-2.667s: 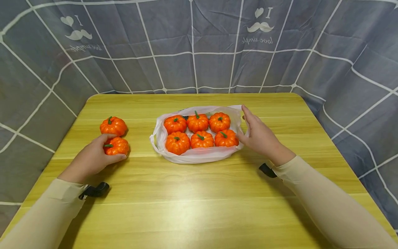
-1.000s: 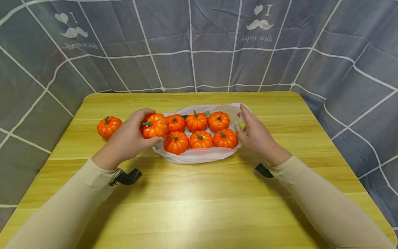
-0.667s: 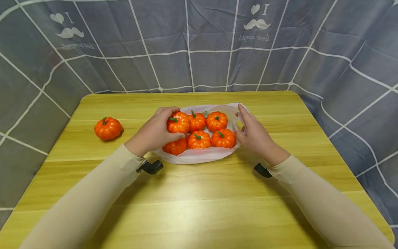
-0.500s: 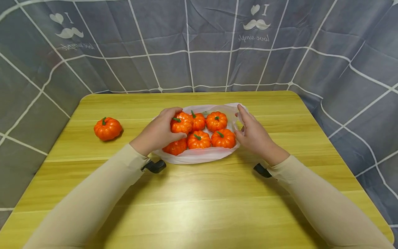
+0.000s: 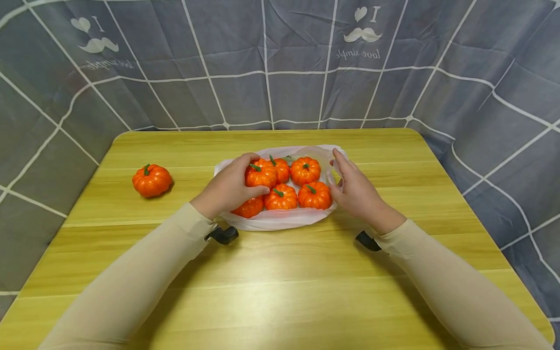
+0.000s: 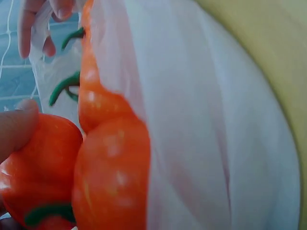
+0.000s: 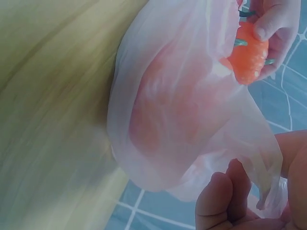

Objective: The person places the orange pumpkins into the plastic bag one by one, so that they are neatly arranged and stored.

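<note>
My left hand (image 5: pixel 227 189) holds a small orange toy pumpkin (image 5: pixel 262 176) with a green stem between thumb and fingers, over the left part of a white plastic bag (image 5: pixel 280 223). In the left wrist view, the held pumpkin (image 6: pixel 43 158) sits right against another pumpkin (image 6: pixel 112 177) at the bag's mouth. Several more pumpkins (image 5: pixel 305 170) lie in the bag in two rows, the left ones partly hidden by my hand. At the bag's right end, my right hand (image 5: pixel 360 197) grips the rim; the right wrist view has the thin film (image 7: pixel 264 167) between thumb and fingers.
One pumpkin (image 5: pixel 151 181) stands alone on the left of the wooden table (image 5: pixel 280 291). A grey checked curtain (image 5: pixel 297 92) hangs along the back and both sides of the table.
My left hand has carried the pumpkin from the table's left side rightward to over the bag, then slightly farther right and down. My right hand has stayed at the bag's right end.
</note>
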`<state>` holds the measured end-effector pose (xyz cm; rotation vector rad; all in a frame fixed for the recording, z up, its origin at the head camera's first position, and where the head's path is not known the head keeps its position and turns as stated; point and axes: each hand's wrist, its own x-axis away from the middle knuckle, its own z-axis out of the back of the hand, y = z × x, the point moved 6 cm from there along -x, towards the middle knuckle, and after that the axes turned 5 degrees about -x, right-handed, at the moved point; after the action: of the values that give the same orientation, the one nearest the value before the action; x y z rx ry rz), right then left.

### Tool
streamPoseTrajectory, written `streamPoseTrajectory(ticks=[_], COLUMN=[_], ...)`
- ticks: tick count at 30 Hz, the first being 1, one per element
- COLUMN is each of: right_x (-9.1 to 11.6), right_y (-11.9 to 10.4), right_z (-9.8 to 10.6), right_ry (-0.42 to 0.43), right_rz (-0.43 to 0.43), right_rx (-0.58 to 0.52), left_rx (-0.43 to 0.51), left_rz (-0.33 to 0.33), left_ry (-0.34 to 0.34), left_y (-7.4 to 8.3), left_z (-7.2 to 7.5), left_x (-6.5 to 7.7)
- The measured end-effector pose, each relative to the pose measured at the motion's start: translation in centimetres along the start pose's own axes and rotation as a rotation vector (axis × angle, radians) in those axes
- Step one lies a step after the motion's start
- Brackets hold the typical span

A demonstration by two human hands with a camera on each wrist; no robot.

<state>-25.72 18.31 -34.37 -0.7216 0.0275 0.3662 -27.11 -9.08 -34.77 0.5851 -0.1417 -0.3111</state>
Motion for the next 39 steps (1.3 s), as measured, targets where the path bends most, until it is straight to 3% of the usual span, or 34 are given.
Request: streamPoseTrajectory(ticks=[39], right_x=[0.28], right_y=[0.62], right_z=[-0.41], right_ry=[-0.004], right_rz=[-0.009], right_rx=[-0.018], left_rx=[0.0], left_rz=[0.006], left_ry=[-0.003], left_y=[-0.13], left_z=[-0.5], left_x=[-0.73])
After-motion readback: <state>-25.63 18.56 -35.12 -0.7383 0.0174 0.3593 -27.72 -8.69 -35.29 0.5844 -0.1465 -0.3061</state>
